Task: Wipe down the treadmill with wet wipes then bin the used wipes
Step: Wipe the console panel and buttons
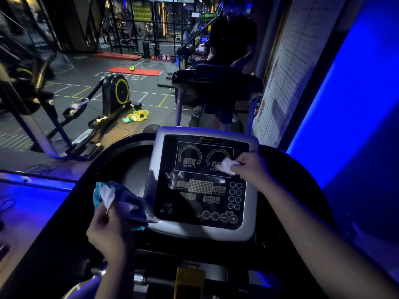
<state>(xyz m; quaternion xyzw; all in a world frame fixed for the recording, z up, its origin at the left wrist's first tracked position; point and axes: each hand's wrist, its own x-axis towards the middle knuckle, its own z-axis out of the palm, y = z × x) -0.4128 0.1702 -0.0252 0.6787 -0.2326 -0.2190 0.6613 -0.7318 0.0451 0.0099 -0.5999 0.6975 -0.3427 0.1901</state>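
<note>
The treadmill's console (200, 231) fills the centre, a black display panel in a silver frame. My right hand (250, 167) grips a crumpled white wet wipe (226, 166) and presses it on the panel's upper right, over the speed dial. My left hand (109, 231) is low at the left and holds a blue wet-wipe pack (127, 201) with a white wipe (108, 194) sticking out of its top. The pack sits just left of the console's edge.
A second treadmill (218, 80) stands straight ahead with a person in dark clothes on it. A rowing machine (114, 91) and yellow items (138, 116) lie on the floor to the left. A blue-lit wall (356, 104) closes the right side.
</note>
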